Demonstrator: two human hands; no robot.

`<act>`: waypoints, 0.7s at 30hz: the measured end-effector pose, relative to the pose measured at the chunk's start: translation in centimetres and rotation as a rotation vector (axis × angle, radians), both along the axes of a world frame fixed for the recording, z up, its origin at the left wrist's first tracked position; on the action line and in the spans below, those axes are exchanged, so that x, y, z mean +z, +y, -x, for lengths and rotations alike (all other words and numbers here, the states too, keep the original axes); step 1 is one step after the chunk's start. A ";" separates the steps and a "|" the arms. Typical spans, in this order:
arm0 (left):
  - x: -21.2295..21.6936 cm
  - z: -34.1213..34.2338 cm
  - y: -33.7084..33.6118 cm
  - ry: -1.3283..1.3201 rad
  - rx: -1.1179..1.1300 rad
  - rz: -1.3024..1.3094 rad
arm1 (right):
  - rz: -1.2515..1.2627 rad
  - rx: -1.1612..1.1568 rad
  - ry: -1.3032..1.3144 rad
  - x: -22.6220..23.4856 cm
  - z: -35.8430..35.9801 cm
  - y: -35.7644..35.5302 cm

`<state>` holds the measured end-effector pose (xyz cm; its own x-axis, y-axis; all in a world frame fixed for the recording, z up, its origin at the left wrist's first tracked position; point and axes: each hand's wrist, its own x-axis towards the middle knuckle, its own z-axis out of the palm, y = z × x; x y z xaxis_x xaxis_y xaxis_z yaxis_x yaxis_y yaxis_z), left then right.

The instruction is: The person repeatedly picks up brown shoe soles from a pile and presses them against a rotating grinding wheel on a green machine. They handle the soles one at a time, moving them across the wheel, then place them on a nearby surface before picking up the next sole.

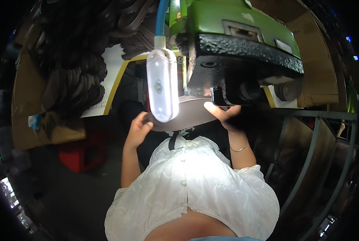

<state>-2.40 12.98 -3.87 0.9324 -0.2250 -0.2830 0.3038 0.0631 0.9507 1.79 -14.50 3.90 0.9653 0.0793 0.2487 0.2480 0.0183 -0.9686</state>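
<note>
A flat grey-brown shoe sole [193, 114] spans the space between my two hands, below the green and black machine head [243, 52]. My left hand [137, 131] grips its left end, thumb toward me. My right hand [227, 115] holds its right end, thumb on top and the other fingers partly hidden. The sole's far edge lies under or against the machine; contact cannot be made out. A lit white lamp [162, 86] on a blue stem hangs in front of the sole and covers part of it.
Piles of dark soles [73, 76] fill the left side by a cardboard box [25, 92]. Another cardboard box [318, 56] stands at the right, near a round dark piece [288, 90]. A red stool [77, 154] sits low left; a metal rack [315, 140] stands low right.
</note>
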 end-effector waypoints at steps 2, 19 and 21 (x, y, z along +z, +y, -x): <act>-1.6 0.2 -0.9 -0.046 -0.176 -0.041 | 0.039 -0.018 -0.063 0.1 -0.6 0.8; 5.0 -3.0 -11.8 -0.285 0.051 -0.005 | 0.439 0.612 0.510 -7.8 3.4 -6.7; 4.9 -2.5 -11.3 -0.175 0.044 0.114 | 0.304 0.352 0.537 -6.0 3.6 -9.7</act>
<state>0.11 1.66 1.06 0.9747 -0.2043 -0.0906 0.1289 0.1826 0.9747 -1.86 -24.24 -2.06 0.8526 0.3990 -0.3373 -0.2363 -0.2813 -0.9301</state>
